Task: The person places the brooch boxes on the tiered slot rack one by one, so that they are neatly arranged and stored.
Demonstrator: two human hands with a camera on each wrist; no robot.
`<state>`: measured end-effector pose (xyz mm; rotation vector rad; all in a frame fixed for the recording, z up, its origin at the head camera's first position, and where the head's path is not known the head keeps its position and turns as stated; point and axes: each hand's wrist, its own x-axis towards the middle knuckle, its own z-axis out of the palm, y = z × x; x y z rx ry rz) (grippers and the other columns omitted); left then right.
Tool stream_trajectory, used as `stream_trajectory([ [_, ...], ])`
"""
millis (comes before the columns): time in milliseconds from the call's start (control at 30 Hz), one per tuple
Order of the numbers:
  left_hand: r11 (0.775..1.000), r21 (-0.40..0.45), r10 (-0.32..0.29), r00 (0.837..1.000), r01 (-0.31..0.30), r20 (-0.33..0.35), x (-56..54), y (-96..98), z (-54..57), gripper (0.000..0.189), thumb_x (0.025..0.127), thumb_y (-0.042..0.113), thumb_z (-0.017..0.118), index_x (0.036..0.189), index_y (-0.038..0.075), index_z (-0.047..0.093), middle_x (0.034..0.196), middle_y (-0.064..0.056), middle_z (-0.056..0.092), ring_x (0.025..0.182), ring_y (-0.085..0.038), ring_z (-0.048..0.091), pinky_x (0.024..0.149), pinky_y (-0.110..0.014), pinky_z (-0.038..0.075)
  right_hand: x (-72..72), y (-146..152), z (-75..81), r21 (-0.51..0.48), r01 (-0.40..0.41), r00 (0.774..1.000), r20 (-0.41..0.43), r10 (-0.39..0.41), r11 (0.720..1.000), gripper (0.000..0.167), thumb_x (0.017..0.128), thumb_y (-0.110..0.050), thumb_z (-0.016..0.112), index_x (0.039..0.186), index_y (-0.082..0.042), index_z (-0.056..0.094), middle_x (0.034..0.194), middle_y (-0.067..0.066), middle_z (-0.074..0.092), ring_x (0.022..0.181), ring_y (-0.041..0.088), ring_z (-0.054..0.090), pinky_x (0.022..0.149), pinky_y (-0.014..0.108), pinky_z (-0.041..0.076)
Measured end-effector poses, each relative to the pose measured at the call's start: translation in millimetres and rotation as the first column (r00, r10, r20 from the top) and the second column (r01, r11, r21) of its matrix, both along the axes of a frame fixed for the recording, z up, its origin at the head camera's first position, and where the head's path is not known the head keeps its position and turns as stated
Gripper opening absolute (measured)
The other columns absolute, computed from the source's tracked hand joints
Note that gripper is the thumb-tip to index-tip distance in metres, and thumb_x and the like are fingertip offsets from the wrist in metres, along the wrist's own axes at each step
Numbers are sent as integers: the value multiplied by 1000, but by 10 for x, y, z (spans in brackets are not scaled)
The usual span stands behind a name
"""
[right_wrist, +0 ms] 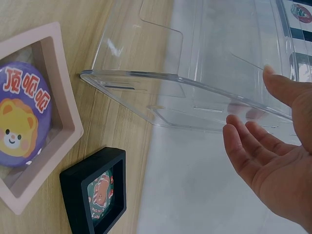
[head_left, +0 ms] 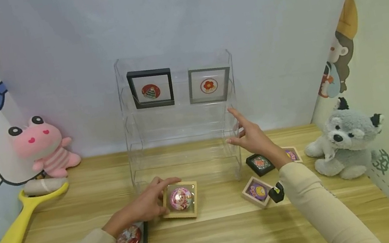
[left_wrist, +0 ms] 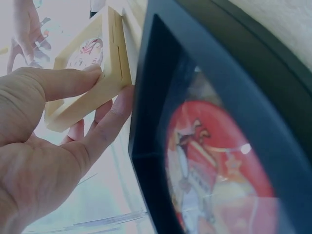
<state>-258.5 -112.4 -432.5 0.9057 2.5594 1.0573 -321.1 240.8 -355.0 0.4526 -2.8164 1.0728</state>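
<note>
My left hand (head_left: 150, 201) pinches a light wooden frame (head_left: 197, 199) by its left edge, thumb on one side and fingers along the other, as the left wrist view shows. Inside that frame sits a round pink badge (head_left: 180, 198). My right hand (head_left: 254, 139) is at the right side of a clear acrylic display rack (head_left: 185, 156); its thumb and fingers are spread around the side panel's edge, and I cannot tell whether they touch it. A black frame (head_left: 148, 74) and a grey frame (head_left: 192, 89) stand side by side on the rack's top tier.
Below my left wrist lies a black frame with a red badge (head_left: 129, 238). A pinkish frame (head_left: 246, 192), a small black frame (head_left: 253, 166) and another badge frame (head_left: 291, 153) lie right. Plush toys flank the rack: pink frog (head_left: 53, 150), grey dog (head_left: 346, 140). A yellow-handled roller (head_left: 17, 226) lies left.
</note>
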Motion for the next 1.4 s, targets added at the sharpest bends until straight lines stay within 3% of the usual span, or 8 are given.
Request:
stream_trajectory([
  [167,998,41,-39,998,41,-50,-24,-31,31,84,72,-15,71,147,13,44,109,-21,47,95,-30,60,70,-25,56,-11,3,3,2,-1,1000,-5,1,1000,92,91,-18,74,161,-27,14,123,26,54,103,42,67,76,46,59],
  [300,996,66,-47,991,55,-124,-32,-43,93,81,72,-18,67,145,11,46,107,-21,49,93,-27,60,71,-24,55,-5,2,1,-1,-4,1000,-8,4,1000,92,91,-18,74,161,-27,15,123,26,54,102,42,67,76,45,59],
  [500,994,108,5,971,22,-241,-80,-22,307,71,79,-15,69,143,10,49,101,-13,48,88,-20,53,67,-22,50,7,2,5,-9,-9,1000,-7,9,1000,92,90,-17,74,161,-26,15,123,27,54,102,42,68,76,45,59],
  [733,981,194,65,947,-3,-313,-235,16,601,65,83,-15,68,141,8,52,99,-14,43,86,-23,54,62,-25,53,0,8,4,-17,-6,1000,-7,6,1000,93,90,-17,75,161,-26,15,123,27,54,102,42,68,75,44,60],
  [900,976,217,87,926,-6,-367,-371,13,791,63,85,-15,65,143,8,52,97,-15,42,87,-25,56,61,-28,50,0,11,-16,-14,-11,1000,-11,11,1000,93,90,-17,74,161,-27,15,123,27,54,101,41,68,75,44,60],
  [1133,973,230,136,879,-31,-458,-566,30,1054,62,86,-14,65,143,9,53,97,-14,41,88,-27,53,66,-31,49,7,15,-25,-18,-14,1000,-10,14,1000,93,90,-16,74,161,-27,15,123,27,54,101,41,68,75,44,60],
  [1400,964,251,203,839,-82,-505,-729,24,1240,61,88,-13,63,144,10,52,107,-21,42,88,-28,54,64,-34,47,4,6,-17,-27,-10,1000,-13,10,1000,93,90,-16,75,161,-27,16,122,26,55,101,40,69,75,44,60],
])
